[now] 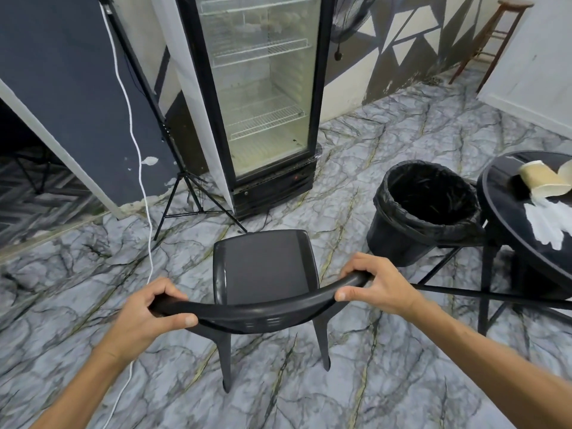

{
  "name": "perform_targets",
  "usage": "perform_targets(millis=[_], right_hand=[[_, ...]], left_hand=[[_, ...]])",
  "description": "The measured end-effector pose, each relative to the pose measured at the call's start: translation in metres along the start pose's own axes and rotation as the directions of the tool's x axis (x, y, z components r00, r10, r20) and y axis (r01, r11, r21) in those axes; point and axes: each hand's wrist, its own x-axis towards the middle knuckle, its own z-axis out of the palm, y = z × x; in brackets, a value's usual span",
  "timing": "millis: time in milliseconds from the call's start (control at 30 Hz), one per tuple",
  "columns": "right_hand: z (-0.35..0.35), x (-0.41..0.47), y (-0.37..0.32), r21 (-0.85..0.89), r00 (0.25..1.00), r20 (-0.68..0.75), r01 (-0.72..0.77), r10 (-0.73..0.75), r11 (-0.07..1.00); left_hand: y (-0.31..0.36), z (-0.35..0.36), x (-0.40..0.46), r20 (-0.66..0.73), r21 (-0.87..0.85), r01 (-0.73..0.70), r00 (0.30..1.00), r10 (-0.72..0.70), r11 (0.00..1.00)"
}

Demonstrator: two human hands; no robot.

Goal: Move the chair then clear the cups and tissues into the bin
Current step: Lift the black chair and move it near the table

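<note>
A black plastic chair [263,267] stands on the marble-pattern floor in front of me, seat facing away. My left hand [154,314] grips the left end of its curved backrest and my right hand [374,283] grips the right end. To the right, a black bin [399,239] lined with a black bag stands open beside a round black table [501,218]. On the table lies a tipped beige paper cup [541,179], with a second cup [567,170] cut off at the frame edge and white crumpled tissues [548,224] nearer me.
A glass-door fridge [263,97] stands straight ahead past the chair. A black tripod [185,193] and a white cable [145,196] are to its left along a dark wall. A wooden stool [492,35] is at the far right corner.
</note>
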Motion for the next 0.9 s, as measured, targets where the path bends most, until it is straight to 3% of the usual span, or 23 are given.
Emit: perform_targets(millis=[367, 633, 900], right_hand=[[-0.094, -0.08, 0.012, 0.011, 0.955, -0.267, -0.132, 0.13, 0.991], [-0.156, -0.177, 0.03, 0.06, 0.833, -0.494, -0.253, 0.249, 0.966], [-0.2, -0.263, 0.048, 0.072, 0.712, -0.63, -0.346, 0.312, 0.936]], left_hand=[[0.072, 0.086, 0.064, 0.198, -0.066, -0.17, 0.964, 0.179, 0.983], [0.129, 0.193, 0.099, 0.332, -0.123, -0.217, 0.91, 0.247, 0.968], [0.177, 0.296, 0.11, 0.468, -0.156, -0.227, 0.84, 0.274, 0.961]])
